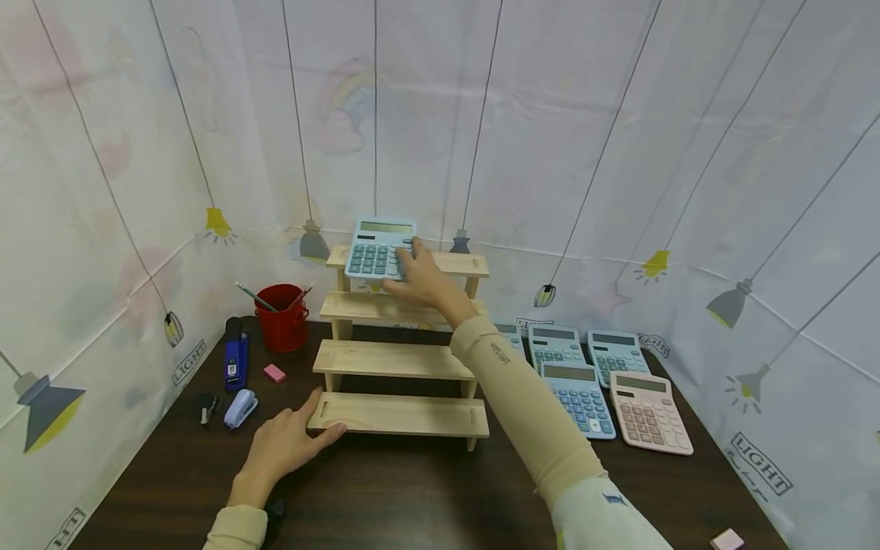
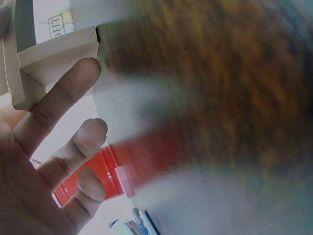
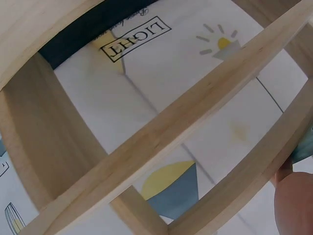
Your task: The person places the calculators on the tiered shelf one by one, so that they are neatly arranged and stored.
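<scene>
On the top step of a wooden tiered stand (image 1: 395, 359), a light blue calculator (image 1: 380, 243) stands leaning back with its keys facing me. My right hand (image 1: 429, 281) holds it by the right edge, fingers and thumb at that side. In the right wrist view only a fingertip (image 3: 296, 203) shows, by a teal corner of the calculator (image 3: 304, 147). My left hand (image 1: 289, 443) grips the left end of the bottom step, thumb over the front edge and forefinger at the back corner. Its other fingers (image 2: 71, 149) spread out beside the stand in the left wrist view.
Several blue calculators (image 1: 574, 389) and a pink calculator (image 1: 649, 412) lie to the stand's right. Leftward are a red bucket (image 1: 283, 325) with pencils, a blue stapler (image 1: 236, 359), a small pale stapler (image 1: 241, 409) and a pink eraser (image 1: 274, 373). Another eraser (image 1: 726, 540) lies front right.
</scene>
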Available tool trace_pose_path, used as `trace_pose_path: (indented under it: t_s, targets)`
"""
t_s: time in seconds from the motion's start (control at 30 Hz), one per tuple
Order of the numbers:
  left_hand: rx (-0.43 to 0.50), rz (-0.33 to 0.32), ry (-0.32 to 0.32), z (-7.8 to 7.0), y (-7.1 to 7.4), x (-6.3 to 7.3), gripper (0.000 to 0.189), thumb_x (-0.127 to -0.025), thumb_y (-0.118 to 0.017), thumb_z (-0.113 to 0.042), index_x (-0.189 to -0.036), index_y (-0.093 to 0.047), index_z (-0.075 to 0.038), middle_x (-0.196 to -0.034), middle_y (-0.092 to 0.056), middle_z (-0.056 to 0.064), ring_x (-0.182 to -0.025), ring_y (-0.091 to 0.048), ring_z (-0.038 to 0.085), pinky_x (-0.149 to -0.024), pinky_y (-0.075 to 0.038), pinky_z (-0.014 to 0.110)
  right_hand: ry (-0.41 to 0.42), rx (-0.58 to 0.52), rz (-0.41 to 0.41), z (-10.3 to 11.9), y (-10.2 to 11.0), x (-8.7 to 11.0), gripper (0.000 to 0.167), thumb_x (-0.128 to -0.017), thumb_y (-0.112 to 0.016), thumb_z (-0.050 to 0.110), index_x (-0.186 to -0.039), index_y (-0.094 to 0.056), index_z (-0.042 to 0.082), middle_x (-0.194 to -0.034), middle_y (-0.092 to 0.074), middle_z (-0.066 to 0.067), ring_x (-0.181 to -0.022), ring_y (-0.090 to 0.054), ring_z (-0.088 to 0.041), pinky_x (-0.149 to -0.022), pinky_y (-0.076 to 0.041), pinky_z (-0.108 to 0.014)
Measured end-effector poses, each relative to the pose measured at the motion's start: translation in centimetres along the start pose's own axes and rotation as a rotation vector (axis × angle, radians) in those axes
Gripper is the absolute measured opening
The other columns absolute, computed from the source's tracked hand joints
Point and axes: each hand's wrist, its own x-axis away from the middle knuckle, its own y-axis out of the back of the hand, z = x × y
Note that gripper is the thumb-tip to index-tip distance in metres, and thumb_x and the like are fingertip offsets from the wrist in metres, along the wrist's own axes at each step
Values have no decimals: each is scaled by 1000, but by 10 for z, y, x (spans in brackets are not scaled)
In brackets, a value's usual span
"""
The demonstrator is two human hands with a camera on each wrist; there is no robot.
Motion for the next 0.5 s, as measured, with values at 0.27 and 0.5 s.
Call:
trace_pose_path:
  t_s: [0.27, 0.5]
  targets:
    - [4, 11, 4, -1, -1, -2, 105, -79, -47, -89, -158, -35, -21, -96, -68, 14, -74, -56, 21, -63, -46, 38, 1, -22, -9, 9, -1, -6, 84, -94, -58, 51, -159, -26, 7, -166, -4, -31, -155, -16, -45, -124, -24, -54]
    - [17, 12, 2, 1, 1, 0, 105, -79, -49, -88, -158, -34, -19, -99, -69, 16, -77, -59, 22, -64, -47, 39, -30, -31, -38, 3, 0, 2, 88, -91, -62, 55, -159, -26, 13, -168, -7, -26, -155, -16, -43, -125, -21, -56]
